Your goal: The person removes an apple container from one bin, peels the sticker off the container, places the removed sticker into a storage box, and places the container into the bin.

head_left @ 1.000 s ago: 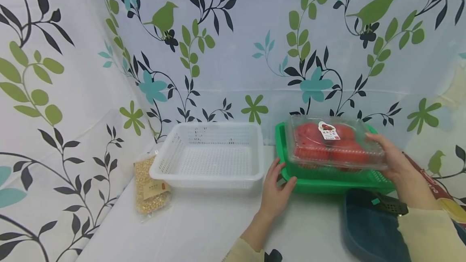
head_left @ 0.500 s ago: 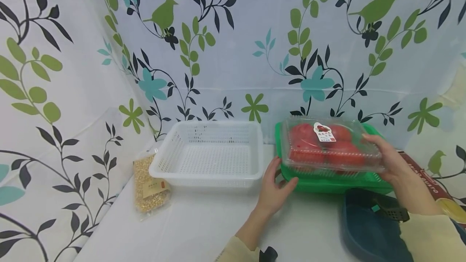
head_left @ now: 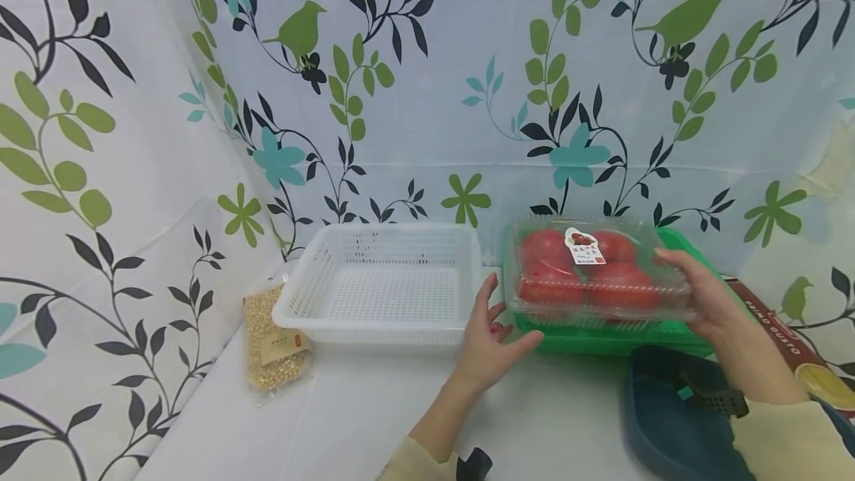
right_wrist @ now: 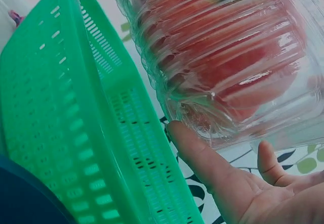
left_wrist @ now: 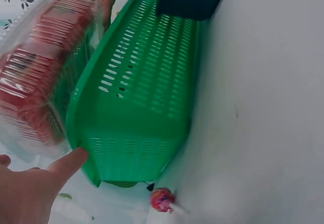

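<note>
A clear plastic box of tomatoes [head_left: 588, 269], with a white label on its lid, is held over the green basket [head_left: 601, 340]. My right hand [head_left: 708, 299] grips the box by its right end. In the right wrist view the thumb [right_wrist: 195, 145] presses the ribbed lower edge of the box. My left hand [head_left: 490, 344], fingers spread, is off the box's left end and holds nothing. In the left wrist view its thumb [left_wrist: 71, 163] is right at the green basket's rim. A small lollipop [left_wrist: 162, 199] lies on the table beside that basket, partly behind the left hand in the head view.
A white perforated basket [head_left: 377, 329] stands left of the left hand. Farther left lies a bag of yellow kernels [head_left: 274, 340]. A dark blue bin [head_left: 675, 414] is near the right forearm, with a red-brown package [head_left: 781, 332] beyond. Patterned cloth [head_left: 427, 125] hangs behind.
The tomato box has shifted left with my right hand and slightly closer. My left hand has moved left, away from the green basket, and its fingers have spread; the lollipop now shows.
</note>
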Action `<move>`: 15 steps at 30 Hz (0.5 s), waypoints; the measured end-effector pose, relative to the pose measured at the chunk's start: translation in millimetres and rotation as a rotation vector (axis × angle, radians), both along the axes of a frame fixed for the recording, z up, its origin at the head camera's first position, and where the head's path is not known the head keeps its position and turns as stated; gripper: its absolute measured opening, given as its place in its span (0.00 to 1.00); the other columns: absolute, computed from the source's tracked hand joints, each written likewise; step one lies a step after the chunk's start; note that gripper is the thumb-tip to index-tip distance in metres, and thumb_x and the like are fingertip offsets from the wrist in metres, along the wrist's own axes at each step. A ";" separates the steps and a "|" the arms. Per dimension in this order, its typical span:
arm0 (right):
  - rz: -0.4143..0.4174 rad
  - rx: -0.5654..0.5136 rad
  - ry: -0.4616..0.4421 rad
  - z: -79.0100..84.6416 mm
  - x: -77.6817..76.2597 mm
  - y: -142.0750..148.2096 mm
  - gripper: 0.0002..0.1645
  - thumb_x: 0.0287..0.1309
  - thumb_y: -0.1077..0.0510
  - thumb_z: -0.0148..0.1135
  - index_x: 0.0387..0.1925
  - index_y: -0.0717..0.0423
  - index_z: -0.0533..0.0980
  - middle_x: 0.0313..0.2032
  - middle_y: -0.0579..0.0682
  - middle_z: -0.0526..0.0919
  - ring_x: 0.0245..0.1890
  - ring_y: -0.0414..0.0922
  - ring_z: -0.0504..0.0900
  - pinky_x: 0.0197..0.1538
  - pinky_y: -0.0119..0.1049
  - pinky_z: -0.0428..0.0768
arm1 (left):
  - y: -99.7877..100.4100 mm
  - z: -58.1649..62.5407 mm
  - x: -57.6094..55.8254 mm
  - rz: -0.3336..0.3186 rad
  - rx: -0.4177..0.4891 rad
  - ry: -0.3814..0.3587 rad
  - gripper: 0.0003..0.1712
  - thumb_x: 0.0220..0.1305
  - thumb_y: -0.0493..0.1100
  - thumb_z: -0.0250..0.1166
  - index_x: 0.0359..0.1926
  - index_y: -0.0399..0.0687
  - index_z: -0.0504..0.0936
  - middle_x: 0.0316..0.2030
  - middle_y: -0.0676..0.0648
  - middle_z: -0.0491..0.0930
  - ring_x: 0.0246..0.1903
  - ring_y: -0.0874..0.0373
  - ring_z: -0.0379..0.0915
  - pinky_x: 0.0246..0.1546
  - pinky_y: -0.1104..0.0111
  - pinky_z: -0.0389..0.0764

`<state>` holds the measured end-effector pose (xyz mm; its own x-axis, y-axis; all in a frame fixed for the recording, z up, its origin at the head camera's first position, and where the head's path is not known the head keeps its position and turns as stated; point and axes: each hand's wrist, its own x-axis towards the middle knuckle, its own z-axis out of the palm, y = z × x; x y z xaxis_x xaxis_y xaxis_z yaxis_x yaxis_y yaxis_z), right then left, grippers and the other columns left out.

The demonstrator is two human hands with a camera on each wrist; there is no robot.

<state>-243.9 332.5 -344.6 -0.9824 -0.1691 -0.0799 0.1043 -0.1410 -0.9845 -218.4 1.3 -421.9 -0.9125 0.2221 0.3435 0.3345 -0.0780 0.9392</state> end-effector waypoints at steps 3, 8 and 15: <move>-0.027 0.032 -0.024 0.8 1.3 -4.0 0.20 0.72 0.40 0.50 0.57 0.41 0.61 0.45 0.44 0.75 0.40 0.43 0.82 0.42 0.40 0.87 | -6.6 3.2 2.9 -0.019 -0.003 -0.006 0.57 0.59 0.47 0.75 0.80 0.58 0.49 0.76 0.53 0.53 0.68 0.49 0.64 0.62 0.48 0.72; -0.034 0.085 -0.051 2.0 3.4 -11.2 0.22 0.72 0.37 0.50 0.58 0.39 0.60 0.49 0.46 0.70 0.42 0.43 0.80 0.44 0.41 0.86 | -18.1 12.9 7.0 -0.045 0.002 -0.026 0.56 0.60 0.51 0.74 0.80 0.61 0.48 0.76 0.50 0.52 0.69 0.49 0.63 0.63 0.53 0.72; -0.021 0.050 -0.033 0.6 15.2 -21.5 0.16 0.72 0.38 0.50 0.54 0.37 0.66 0.45 0.43 0.76 0.42 0.43 0.81 0.42 0.40 0.87 | -39.3 26.0 7.7 -0.122 0.023 -0.051 0.53 0.64 0.51 0.69 0.80 0.64 0.46 0.77 0.48 0.50 0.71 0.46 0.59 0.60 0.54 0.75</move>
<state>-228.7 311.0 -344.0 -0.9823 -0.1434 -0.1204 0.1347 -0.0941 -0.9864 -210.7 -38.1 -395.9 -0.8955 0.3254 0.3037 0.2734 -0.1365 0.9522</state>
